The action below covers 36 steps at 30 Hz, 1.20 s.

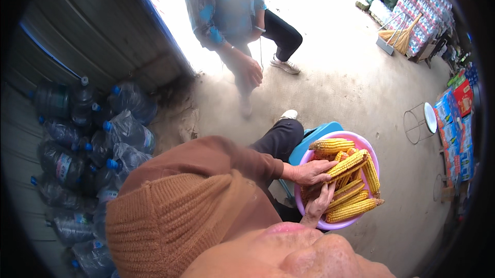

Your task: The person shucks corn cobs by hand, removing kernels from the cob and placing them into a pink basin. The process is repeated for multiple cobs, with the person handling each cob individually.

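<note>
A pink-purple plastic basin (377, 154) holds several yellow corn cobs (354, 210), some with bare reddish patches. My left hand (313, 171) grips the near end of one long corn cob (348, 166), fingers over its top and thumb at its lower side. Just below, my right hand (320, 202) is over the near part of the basin, its fingertips up against that same cob's near end. Whether its fingers close on anything is hidden. A blue plastic stool (332, 126) is partly visible behind the basin, beside my knee.
A person in a blue patterned shirt (224, 7) stands on the concrete floor ahead. Large empty water bottles (131, 135) crowd the left wall. Right lie a wire stand with a white basin (430, 118), a broom (404, 38), a dustpan (385, 45), bottle packs (419, 11) and colourful packages (450, 131).
</note>
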### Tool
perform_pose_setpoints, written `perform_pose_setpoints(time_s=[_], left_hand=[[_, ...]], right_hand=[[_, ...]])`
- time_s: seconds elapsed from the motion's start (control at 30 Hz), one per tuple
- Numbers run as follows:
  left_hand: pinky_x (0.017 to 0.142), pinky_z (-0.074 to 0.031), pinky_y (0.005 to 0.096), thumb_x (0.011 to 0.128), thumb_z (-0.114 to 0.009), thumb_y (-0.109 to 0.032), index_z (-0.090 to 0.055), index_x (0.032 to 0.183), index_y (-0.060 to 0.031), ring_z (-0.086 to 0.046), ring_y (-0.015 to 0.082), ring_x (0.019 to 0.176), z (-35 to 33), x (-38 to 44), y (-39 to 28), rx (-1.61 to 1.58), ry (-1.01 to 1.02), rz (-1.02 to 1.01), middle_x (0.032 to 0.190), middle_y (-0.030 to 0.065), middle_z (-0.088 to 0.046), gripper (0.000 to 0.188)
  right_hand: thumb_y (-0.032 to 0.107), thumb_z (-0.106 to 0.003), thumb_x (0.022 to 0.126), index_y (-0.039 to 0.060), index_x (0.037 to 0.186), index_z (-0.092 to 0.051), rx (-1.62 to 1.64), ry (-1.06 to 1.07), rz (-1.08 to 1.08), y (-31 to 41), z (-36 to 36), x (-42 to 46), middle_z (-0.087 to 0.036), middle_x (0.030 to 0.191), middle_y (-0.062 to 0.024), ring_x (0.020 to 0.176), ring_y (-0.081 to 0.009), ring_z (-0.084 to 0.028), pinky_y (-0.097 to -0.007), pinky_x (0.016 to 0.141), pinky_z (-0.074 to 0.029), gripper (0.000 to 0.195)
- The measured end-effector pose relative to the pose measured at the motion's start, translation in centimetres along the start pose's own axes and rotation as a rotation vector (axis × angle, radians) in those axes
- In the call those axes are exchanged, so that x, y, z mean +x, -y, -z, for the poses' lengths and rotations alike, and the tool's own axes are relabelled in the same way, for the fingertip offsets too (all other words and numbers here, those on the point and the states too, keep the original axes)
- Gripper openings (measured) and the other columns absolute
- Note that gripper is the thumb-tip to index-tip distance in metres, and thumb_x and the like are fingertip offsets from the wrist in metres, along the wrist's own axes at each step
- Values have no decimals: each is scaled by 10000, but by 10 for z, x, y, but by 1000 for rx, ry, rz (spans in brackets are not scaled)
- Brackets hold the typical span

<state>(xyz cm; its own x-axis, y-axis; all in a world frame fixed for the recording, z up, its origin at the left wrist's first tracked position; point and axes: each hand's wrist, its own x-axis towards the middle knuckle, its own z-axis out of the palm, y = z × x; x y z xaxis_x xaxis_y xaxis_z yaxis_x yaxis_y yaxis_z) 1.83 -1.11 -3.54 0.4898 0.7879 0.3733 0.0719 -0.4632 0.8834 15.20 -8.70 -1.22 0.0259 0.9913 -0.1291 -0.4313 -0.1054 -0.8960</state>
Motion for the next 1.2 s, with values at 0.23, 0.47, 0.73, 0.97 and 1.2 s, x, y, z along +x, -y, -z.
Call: perform_pose_setpoints(time_s=[0.23, 0.47, 0.73, 0.97, 1.2], left_hand=[[921, -434, 435, 1048, -521, -285, -282, 1556, 11, -547, 325, 997, 6, -2, -6, 10, 12, 7, 1080, 196, -533, 635], [953, -452, 463, 975, -601, -204, -285, 1522, 44, -566, 407, 1053, 10, -3, -21, 33, 38, 22, 1154, 244, -538, 679], [930, -482, 464, 936, -653, -191, -281, 1524, 26, -582, 417, 1069, 10, -4, -22, 92, 19, 21, 1173, 255, -539, 729], [950, -440, 452, 933, -679, -179, -307, 1532, 7, -555, 368, 1068, 8, -3, -21, 82, 6, 29, 1152, 216, -538, 729], [1128, -363, 433, 975, -645, -182, -365, 1507, 21, -510, 359, 1317, 11, 1, -13, 14, -37, 17, 1358, 260, -547, 635]], right_hand=[[330, -412, 1067, -75, 1545, -264, -520, -1, 156, -14, 13, 3, -361, 1547, -207, 1418, -294, -369, -378, 1177, -285, 643], [425, -396, 1037, -98, 1502, -325, -838, -103, 248, -18, 13, 1, -497, 1415, -328, 1287, -405, -520, -445, 1078, -393, 703], [364, -389, 1032, -124, 1453, -366, -962, -125, 257, -13, 4, 1, -556, 1249, -409, 1145, -517, -570, -506, 970, -444, 645], [242, -404, 1002, -100, 1429, -424, -979, -188, 278, -7, -3, 0, -572, 1234, -408, 1150, -538, -564, -522, 964, -445, 547], [177, -446, 990, -86, 1458, -418, -869, -180, 303, -14, 2, 3, -515, 1421, -312, 1308, -411, -515, -428, 1115, -377, 537]])
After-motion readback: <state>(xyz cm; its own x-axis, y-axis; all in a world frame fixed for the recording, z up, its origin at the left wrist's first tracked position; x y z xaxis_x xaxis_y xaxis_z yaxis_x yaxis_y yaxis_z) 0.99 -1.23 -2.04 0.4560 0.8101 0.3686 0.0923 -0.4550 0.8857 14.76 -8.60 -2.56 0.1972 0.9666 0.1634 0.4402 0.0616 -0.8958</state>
